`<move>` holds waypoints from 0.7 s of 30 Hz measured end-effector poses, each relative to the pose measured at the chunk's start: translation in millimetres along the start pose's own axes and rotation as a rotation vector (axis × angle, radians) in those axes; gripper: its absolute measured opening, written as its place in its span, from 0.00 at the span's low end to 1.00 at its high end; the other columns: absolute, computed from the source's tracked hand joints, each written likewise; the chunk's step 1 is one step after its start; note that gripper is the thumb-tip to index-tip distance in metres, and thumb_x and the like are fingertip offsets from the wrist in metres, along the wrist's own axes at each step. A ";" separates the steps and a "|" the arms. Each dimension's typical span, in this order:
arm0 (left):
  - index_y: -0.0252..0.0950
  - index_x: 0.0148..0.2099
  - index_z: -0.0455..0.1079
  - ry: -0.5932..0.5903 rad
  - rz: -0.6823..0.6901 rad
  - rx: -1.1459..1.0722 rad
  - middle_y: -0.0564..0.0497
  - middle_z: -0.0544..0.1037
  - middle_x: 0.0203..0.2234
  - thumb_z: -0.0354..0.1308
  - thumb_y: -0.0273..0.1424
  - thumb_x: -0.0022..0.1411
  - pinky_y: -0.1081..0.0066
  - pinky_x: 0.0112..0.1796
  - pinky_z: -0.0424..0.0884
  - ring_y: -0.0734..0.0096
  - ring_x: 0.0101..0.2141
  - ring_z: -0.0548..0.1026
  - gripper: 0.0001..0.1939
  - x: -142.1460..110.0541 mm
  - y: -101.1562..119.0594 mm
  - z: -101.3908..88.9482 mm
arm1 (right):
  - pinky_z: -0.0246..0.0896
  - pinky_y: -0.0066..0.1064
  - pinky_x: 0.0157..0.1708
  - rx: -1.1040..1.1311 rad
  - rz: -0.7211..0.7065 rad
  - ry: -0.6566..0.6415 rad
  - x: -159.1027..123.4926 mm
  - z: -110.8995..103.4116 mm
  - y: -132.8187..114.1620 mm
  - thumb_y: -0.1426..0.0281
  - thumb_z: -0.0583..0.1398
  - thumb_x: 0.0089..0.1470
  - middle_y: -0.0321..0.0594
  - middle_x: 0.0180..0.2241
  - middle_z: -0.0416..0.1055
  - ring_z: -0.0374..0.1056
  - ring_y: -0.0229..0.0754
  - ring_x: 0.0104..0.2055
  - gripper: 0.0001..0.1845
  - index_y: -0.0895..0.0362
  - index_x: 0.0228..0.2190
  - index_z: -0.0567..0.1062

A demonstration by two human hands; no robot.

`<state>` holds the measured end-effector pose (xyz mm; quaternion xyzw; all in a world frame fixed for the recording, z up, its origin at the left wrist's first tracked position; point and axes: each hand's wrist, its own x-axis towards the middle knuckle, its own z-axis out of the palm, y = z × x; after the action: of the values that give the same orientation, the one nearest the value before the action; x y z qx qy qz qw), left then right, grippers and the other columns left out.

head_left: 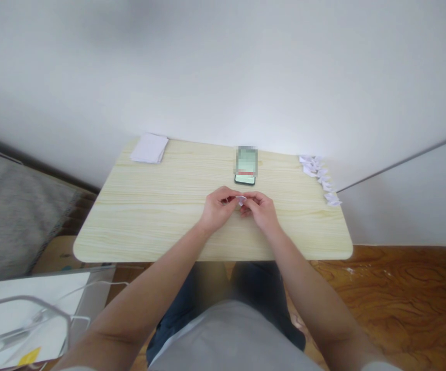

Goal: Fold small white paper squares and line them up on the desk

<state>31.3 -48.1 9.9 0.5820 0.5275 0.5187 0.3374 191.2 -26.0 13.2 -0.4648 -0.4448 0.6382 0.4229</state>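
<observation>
Between my fingertips, over the middle of the table (161,206), is a small piece of folded white paper (241,200). My left hand (219,207) pinches its left side, thumb against fingers. From the other side my right hand (259,207) grips it, partly covering it, so its full shape is hidden. Just beyond both hands lies a phone (245,165) with a lit, pale green screen, most of it blurred out.
White paper sheets (149,148) are stacked at the table's back left. Several small folded paper pieces (315,169) line the right edge. A wall (223,72) stands behind. Lower left is a white-topped surface (26,309) with cables; grey fabric (10,211) lies above it.
</observation>
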 end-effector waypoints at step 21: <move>0.36 0.44 0.77 -0.040 0.025 0.094 0.50 0.82 0.35 0.62 0.30 0.60 0.68 0.38 0.74 0.69 0.35 0.78 0.09 -0.9 -3.8 -1.9 | 0.76 0.33 0.28 0.024 0.013 -0.007 1.9 -4.2 1.8 0.69 0.69 0.41 0.36 0.30 0.78 0.74 0.40 0.26 0.15 0.55 0.36 0.78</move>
<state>28.6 -48.4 6.5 0.6139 0.5372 0.4858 0.3139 194.7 -23.9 10.3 -0.4600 -0.4355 0.6480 0.4228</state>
